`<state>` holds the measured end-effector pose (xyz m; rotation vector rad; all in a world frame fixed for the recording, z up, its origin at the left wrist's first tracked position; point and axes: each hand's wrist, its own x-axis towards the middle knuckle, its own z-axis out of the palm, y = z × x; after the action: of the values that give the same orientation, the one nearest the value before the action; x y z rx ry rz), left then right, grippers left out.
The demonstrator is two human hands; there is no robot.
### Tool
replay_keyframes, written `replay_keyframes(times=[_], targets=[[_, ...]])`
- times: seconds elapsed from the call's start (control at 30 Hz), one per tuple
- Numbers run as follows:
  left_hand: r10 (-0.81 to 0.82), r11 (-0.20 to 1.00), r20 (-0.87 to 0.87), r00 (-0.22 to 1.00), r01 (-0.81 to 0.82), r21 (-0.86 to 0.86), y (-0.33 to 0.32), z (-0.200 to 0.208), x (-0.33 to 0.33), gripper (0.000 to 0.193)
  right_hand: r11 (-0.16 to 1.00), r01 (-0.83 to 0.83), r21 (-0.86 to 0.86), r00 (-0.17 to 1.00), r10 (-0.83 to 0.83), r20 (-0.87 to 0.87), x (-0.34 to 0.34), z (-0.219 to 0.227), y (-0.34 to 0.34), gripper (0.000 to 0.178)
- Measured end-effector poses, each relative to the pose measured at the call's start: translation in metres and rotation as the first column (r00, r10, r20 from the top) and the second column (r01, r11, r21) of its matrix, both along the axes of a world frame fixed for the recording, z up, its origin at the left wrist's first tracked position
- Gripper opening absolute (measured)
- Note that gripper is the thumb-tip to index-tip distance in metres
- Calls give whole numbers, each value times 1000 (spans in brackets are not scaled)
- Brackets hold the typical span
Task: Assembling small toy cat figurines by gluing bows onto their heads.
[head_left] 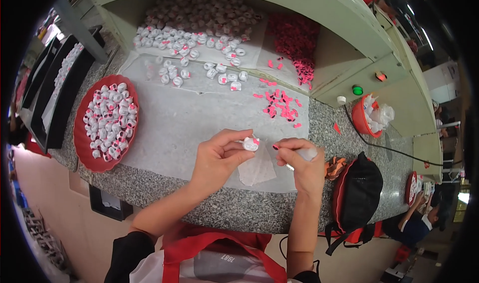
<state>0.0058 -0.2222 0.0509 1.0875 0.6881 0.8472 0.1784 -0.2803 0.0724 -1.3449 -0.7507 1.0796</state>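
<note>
Left hand pinching a white cap between thumb and fingers, right hand gripping a tool, fingers curled together, red tray at left

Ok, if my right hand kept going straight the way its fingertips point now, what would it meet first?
The right hand points left, toward the left hand. First in line looks like the small white cap with a pink piece pinched in the left fingers, though the depth between them is hard to judge.
</note>
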Motion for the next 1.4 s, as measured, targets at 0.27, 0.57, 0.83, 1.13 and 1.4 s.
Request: replay_keyframes(times=[0.27, 0.57, 0.83, 1.13, 1.4], targets=[[25, 982, 4, 1000, -25, 188, -3, -3, -1, 32, 1000, -3, 25, 990, 0, 140, -37, 5, 2, 13], [-111, 993, 121, 986, 106, 53, 5, 0, -5, 29, 999, 37, 26, 973, -42, 226, -31, 5, -3, 16], [-67, 958, 0, 998, 64, 281, -4, 1, 0, 28, 994, -66, 91, 963, 39, 268, -27, 4, -5, 18], [-9, 930, 190, 982, 78, -359, 7, -13, 4, 26, 995, -39, 96, 961, 11, 277, -30, -10, 6, 17], [-130, 992, 89, 987, 129, 13, 2, 2, 0, 25, 964, -123, 236, 984, 88, 154, -18, -16, 1, 21]])
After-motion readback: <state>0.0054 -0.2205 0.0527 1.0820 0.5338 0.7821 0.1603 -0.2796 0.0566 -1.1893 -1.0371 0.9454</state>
